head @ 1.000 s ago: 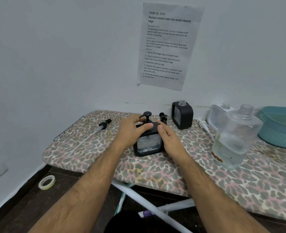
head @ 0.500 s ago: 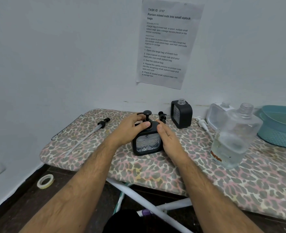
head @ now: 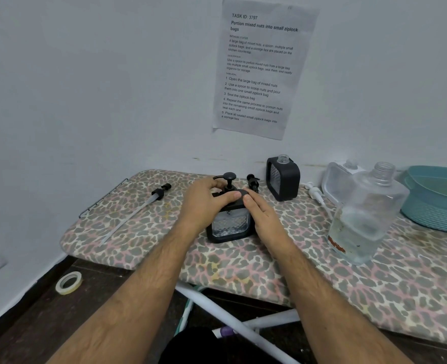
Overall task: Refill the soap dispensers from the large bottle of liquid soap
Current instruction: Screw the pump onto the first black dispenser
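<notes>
Partly hidden behind both hands: the near soap dispenser [head: 230,222], square, black frame around ribbed clear glass, standing upright on the ironing board [head: 269,271] with leopard-print cover. Liquid level inside hard to make out. Left hand [head: 204,203] curled over its top left corner, thumb along the front edge, gripping it just beside the black pump head [head: 229,179]. Right hand [head: 261,216] with straight fingers pressed flat against the right side. Behind, near the wall: second dispenser [head: 282,178], neck open, no pump. To the right, well apart: large bottle [head: 367,216], clear plastic, uncapped, partly filled. Teal basket [head: 437,200] cut off by the right edge. 1 loose pump with long tube [head: 148,203] lying at left.
</notes>
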{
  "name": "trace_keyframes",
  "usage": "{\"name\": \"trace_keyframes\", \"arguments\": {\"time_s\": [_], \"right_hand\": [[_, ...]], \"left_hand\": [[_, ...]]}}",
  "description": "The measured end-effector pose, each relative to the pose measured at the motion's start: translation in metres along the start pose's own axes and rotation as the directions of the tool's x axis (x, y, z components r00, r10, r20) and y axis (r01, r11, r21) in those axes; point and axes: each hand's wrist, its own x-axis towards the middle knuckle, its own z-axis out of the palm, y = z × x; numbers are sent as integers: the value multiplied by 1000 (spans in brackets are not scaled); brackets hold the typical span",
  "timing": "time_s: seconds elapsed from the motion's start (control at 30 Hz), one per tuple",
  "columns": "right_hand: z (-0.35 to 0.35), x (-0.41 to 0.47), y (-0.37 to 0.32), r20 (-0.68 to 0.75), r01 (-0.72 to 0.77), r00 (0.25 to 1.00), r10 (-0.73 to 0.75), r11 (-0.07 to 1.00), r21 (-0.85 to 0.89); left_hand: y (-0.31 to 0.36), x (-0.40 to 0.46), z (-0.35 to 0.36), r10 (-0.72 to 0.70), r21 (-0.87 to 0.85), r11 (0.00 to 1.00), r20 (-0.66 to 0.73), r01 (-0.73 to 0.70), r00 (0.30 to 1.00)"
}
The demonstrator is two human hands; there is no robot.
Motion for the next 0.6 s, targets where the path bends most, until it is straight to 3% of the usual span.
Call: {"name": "trace_keyframes", "arguments": {"time_s": [0.17,0.4,0.6], "right_hand": [[-1,0,-2,25,-18,1000,17,1000,23],[0,-3,-6,37,-26,999,24,999,46],[-4,-3,-9,41,-46,998,45,999,19]], "left_hand": [[-3,4,-3,76,58,995,52,-79,996],[-3,9,-13,71,31,996,247,-81,966],[-2,1,-7,20,12,1000,130,-21,991]]}}
